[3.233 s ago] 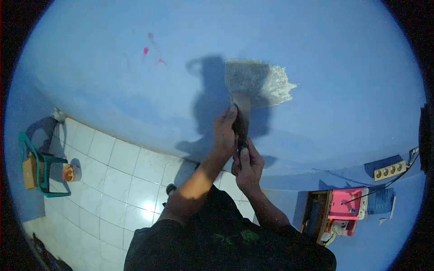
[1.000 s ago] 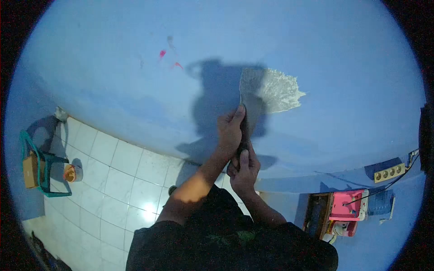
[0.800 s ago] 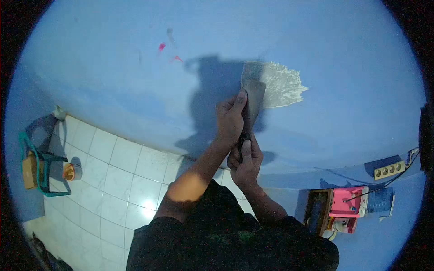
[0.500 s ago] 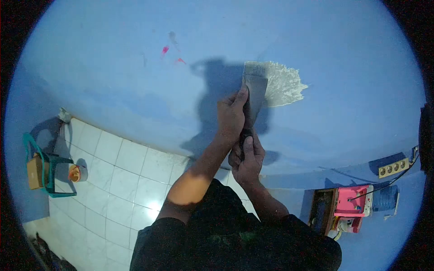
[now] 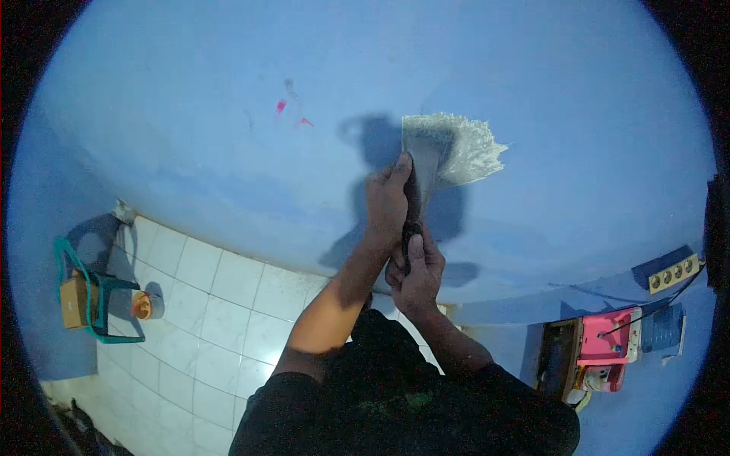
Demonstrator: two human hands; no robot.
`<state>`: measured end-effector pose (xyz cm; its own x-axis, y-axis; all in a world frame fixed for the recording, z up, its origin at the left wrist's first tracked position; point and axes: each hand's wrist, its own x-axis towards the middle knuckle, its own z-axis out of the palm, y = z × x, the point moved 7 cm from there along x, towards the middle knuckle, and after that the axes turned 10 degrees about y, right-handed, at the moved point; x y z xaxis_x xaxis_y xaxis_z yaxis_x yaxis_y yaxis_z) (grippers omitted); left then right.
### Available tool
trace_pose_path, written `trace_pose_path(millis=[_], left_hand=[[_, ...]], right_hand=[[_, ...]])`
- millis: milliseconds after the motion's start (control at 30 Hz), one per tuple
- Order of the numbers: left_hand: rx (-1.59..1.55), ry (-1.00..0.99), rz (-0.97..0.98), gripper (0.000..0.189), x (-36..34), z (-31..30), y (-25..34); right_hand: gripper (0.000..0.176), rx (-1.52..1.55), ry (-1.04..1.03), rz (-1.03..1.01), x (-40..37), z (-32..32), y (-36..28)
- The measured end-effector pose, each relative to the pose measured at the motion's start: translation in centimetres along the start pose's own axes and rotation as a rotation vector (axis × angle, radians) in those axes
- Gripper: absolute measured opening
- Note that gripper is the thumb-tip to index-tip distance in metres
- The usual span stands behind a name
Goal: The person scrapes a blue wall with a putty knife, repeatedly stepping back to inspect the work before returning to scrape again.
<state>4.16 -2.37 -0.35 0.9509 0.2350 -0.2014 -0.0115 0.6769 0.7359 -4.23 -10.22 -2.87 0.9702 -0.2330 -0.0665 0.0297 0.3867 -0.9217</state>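
Plainly, both hands are on one tool: a wide grey flat-bladed scraper with a dark handle. Its blade lies against the blue painted wall on the far side, at the left edge of a rough whitish patch of filler.

The left hand sits higher. Its grip is closed round the neck where blade meets handle, with one fingertip reaching up onto the back of the blade. The right hand is just below and touching it, its grip wrapped shut round the handle with the thumb pointing up along it.

The scraper looks light. Its thin blade is probably stiff across its width but a little springy toward the edge. The handle is the natural place to hold it, and a finger pressed low on the blade would steady the angle. The edge and corners seem sharp enough to score paint. Whether the whitish patch is wet or dry cannot be told.

Down to the near left, on the white tiled floor, a green plastic chair carries a brown box, with a small orange tub just beside it. On the right, a cream power strip is fixed to the wall above a pink and white plastic object.
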Motion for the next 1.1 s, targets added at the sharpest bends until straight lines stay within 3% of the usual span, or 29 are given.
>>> trace_pose_path(millis=[100,167,267,367,500,667,800,867,967,1000,1033,1100], left_hand=[[-0.005,-0.024,-0.003,0.037,0.0,-0.2,0.2],[0.266,0.005,0.132,0.036,0.9,-0.9,-0.5],[0.091,0.015,0.069,0.035,1.4,-0.9,-2.0],[-0.001,-0.058,0.069,0.036,-0.2,0.6,1.6],[0.018,0.032,0.057,0.033,-0.4,0.2,0.8],[-0.006,-0.019,0.156,0.036,0.6,1.1,2.6],[0.086,-0.017,0.174,0.037,1.6,0.1,0.5],[0.137,0.047,0.327,0.037,2.4,0.4,0.9],[0.036,-0.042,0.15,0.034,0.0,1.4,3.8],[0.043,-0.037,0.154,0.034,0.9,0.6,2.1],[0.132,-0.025,0.326,0.036,2.6,-0.3,0.1],[0.22,-0.021,0.514,0.038,2.3,0.3,2.1]], right_hand=[[0.031,-0.049,-0.01,0.013,-0.3,0.7,-0.5],[0.032,-0.027,-0.003,0.012,-0.8,-0.1,0.3],[0.034,-0.026,-0.015,-0.02,0.0,0.1,-0.4],[0.036,-0.049,-0.031,-0.021,0.0,1.0,-1.4],[0.038,-0.073,-0.016,-0.048,-0.4,0.4,-0.9],[0.037,-0.091,-0.045,-0.044,0.1,1.4,-2.0],[0.037,-0.039,-0.007,-0.004,-0.6,0.9,-1.2],[0.038,-0.044,-0.016,-0.002,-0.2,1.9,-2.3],[0.039,-0.054,-0.035,-0.006,-0.3,2.1,-2.4],[0.04,-0.037,-0.055,-0.025,-0.4,2.4,-2.2],[0.04,-0.026,-0.064,-0.028,-0.5,2.3,-1.7],[0.04,-0.057,-0.022,-0.085,-0.8,2.0,-1.7]])
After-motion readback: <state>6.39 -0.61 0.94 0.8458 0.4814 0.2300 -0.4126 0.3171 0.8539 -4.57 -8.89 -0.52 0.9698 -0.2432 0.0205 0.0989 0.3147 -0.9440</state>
